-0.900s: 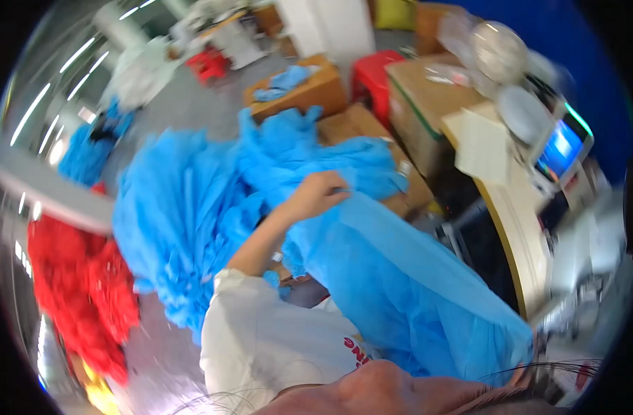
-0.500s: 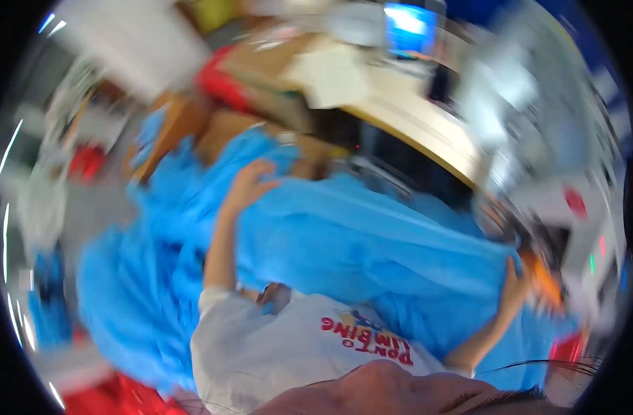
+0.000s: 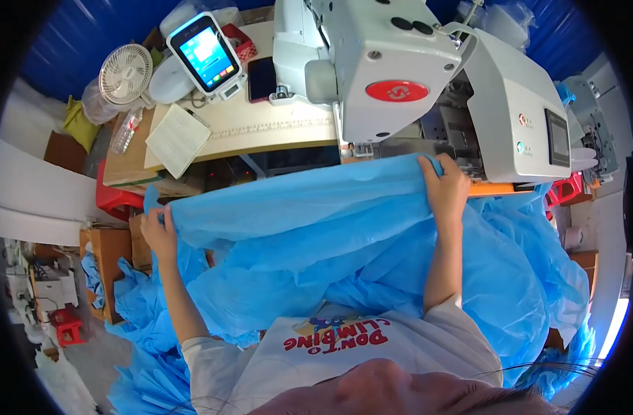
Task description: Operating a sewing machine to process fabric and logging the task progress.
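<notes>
A long piece of thin light-blue nonwoven fabric (image 3: 302,197) stretches across in front of me, its upper edge pulled fairly straight. My left hand (image 3: 159,232) pinches its left end between thumb and fingers. At the right, my right hand (image 3: 446,187) grips the same edge, close to the front of a white industrial sewing machine (image 3: 392,76). Between the hands the cloth hangs down in loose folds over my lap. The machine's needle area is partly hidden behind its head, and the fabric lies just in front of it.
A pale worktable (image 3: 275,128) carries a lit control screen (image 3: 206,55), a phone (image 3: 262,79), a paper sheet (image 3: 178,138) and a small fan (image 3: 125,74). More blue fabric (image 3: 503,277) is heaped at my right. Red stools (image 3: 116,194) and a cardboard box (image 3: 109,270) stand left.
The view has swung right toward the sewing machine and sharpened. My left hand, earlier with fingers apart over the fabric, now pinches its left end; both hands hold the edge stretched.
</notes>
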`<state>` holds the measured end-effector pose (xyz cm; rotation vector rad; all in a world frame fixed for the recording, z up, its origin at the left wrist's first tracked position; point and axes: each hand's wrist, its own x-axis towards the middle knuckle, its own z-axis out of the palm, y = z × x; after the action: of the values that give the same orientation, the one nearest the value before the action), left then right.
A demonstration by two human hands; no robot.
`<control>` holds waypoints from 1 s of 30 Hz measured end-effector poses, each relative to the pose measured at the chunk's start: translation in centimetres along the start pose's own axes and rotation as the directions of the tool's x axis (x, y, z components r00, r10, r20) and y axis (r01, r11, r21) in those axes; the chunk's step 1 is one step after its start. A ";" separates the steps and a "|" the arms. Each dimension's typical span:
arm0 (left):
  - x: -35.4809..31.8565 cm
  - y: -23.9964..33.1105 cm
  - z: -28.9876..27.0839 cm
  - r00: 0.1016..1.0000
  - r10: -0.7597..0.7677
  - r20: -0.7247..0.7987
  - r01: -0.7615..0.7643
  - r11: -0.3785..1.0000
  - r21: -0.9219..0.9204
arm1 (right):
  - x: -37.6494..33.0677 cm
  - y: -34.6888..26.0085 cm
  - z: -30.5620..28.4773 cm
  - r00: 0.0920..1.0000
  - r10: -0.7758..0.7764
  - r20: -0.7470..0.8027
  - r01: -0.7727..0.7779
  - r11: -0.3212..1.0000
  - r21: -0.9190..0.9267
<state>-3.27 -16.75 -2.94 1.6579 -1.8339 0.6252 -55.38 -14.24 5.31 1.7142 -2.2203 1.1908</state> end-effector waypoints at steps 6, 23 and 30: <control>3.1 5.4 -0.3 0.884 -0.322 0.340 0.457 0.752 -0.475 | 1.4 6.3 -1.0 0.992 0.101 -0.075 -0.124 0.890 -0.438; -6.9 2.8 -2.8 0.795 -0.039 0.606 0.360 0.834 -0.419 | 1.4 3.4 2.2 0.865 -0.500 0.034 0.501 0.863 -0.067; -6.0 1.2 -6.0 0.896 -0.044 0.442 0.166 0.956 -0.242 | 0.0 1.4 3.7 0.935 -0.309 0.176 0.317 0.948 -0.018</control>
<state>-3.46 -8.19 -2.75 1.7868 -2.0010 -0.0624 -55.19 -16.48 2.06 2.1227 -1.9359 0.9427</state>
